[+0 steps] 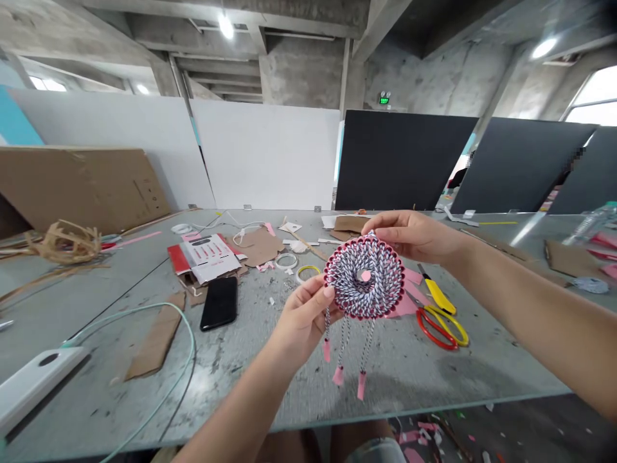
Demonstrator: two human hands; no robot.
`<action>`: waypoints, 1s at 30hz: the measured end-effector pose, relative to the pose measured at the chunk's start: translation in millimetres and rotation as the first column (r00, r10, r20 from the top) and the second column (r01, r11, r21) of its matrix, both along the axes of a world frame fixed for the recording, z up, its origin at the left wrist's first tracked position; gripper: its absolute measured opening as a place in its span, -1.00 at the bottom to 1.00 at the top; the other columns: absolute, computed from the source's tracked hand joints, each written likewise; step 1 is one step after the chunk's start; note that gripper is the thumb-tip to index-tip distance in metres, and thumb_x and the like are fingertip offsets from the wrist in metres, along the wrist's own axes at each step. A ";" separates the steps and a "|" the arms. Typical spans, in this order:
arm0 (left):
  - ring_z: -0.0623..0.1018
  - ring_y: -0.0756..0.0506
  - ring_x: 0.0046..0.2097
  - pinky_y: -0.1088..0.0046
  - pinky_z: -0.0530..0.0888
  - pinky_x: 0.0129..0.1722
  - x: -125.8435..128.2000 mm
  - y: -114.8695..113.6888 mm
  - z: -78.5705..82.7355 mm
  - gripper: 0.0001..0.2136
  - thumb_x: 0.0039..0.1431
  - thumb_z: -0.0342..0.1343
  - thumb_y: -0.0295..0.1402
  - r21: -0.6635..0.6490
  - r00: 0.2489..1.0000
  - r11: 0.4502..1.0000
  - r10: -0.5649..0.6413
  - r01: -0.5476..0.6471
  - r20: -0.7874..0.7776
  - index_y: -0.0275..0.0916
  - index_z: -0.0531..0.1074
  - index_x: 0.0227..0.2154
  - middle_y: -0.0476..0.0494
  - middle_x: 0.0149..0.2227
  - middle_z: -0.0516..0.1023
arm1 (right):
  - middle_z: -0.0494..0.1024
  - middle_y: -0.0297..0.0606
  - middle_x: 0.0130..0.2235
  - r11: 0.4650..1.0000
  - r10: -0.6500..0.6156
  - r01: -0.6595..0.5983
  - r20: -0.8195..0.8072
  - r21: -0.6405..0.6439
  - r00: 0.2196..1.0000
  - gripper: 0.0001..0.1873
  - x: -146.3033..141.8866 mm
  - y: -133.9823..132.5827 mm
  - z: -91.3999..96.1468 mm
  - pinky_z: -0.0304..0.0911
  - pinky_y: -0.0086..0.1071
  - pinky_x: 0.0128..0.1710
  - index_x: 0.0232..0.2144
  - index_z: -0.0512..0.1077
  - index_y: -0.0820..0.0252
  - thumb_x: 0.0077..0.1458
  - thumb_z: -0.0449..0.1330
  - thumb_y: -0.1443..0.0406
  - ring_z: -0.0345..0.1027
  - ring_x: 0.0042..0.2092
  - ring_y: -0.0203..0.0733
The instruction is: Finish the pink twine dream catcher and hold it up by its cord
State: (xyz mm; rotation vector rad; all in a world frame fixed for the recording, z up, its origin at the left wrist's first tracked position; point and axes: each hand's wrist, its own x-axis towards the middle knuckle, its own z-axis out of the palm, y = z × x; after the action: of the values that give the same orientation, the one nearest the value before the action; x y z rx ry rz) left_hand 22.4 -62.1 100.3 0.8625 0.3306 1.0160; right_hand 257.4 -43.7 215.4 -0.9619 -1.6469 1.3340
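From the head camera I have a concrete hall with a white partition [265, 154] and black panels [400, 161] standing beyond a long, scuffed work table [270, 399], and a large cardboard sheet [81, 183] leans at the far left. Nearer in, I can make out a white power strip [33, 386] with a pale green cable [144, 328] curving from it, plus a bundle of dry woven strips [65, 244] and a printed carton [207, 257]. A black phone [219, 302] lies face up beside a cardboard scrap [157, 337]. The woven round disc [364, 276] is held up over the table, in front of the camera, with both hands together on its rim: the left hand [303, 321] pinches the lower left edge, and the right hand [414, 236] grips the top. Three braided cords [343, 347] hang from the disc, ending in pink tassels [359, 386]. Just right of it on the table lie a yellow utility knife [436, 292] and red and yellow scissor handles [436, 328], near pink paper scraps [403, 305]
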 end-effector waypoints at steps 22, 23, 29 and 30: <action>0.61 0.01 -0.33 0.52 0.56 -0.26 -7.8 0.1 -17.1 -0.65 -0.06 0.47 -0.29 -0.107 0.998 0.992 0.061 -0.061 -0.005 -0.28 0.58 -0.20 -0.12 -0.27 0.66 | 0.64 -0.21 -0.15 0.957 -0.187 0.140 0.170 0.255 0.968 -0.70 4.6 -11.9 21.2 0.54 -0.14 -0.03 -0.19 0.64 0.07 -0.04 0.45 0.19 0.57 -0.17 -0.17; 0.61 0.01 -0.32 0.52 0.55 -0.26 -7.9 0.0 -17.7 -0.64 -0.06 0.47 -0.29 -0.106 0.998 0.992 0.065 -0.065 -0.002 -0.28 0.58 -0.19 -0.12 -0.27 0.66 | 0.65 -0.23 -0.21 0.952 -0.205 0.161 0.152 0.262 0.967 -0.69 1.3 -12.3 22.4 0.56 -0.14 -0.07 -0.20 0.62 0.07 -0.06 0.47 0.21 0.57 -0.21 -0.16; 0.59 0.04 -0.34 0.56 0.53 -0.29 -10.7 -0.5 -20.3 -0.65 -0.09 0.49 -0.29 -0.125 0.996 0.989 0.086 -0.083 0.020 -0.26 0.57 -0.23 -0.06 -0.31 0.65 | 0.68 -0.20 -0.30 0.896 -0.292 0.225 0.126 0.383 0.948 -0.77 -14.5 -14.1 26.6 0.55 -0.18 -0.23 -0.46 0.54 0.09 -0.10 0.49 0.17 0.57 -0.30 -0.14; 0.58 0.05 -0.36 0.56 0.53 -0.29 -11.6 -0.9 -20.5 -0.65 -0.09 0.49 -0.29 -0.126 0.996 0.989 0.084 -0.081 0.020 -0.26 0.57 -0.23 -0.05 -0.32 0.64 | 0.68 -0.20 -0.29 0.889 -0.297 0.220 0.139 0.402 0.945 -0.78 -16.1 -14.6 27.0 0.54 -0.18 -0.23 -0.47 0.55 0.09 -0.10 0.49 0.16 0.58 -0.29 -0.12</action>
State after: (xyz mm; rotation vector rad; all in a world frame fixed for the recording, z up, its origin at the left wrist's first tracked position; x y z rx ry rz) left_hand 10.8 -63.0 79.8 0.7269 0.4069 1.0702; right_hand 241.3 -58.3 242.4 -1.0540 -1.7674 0.7185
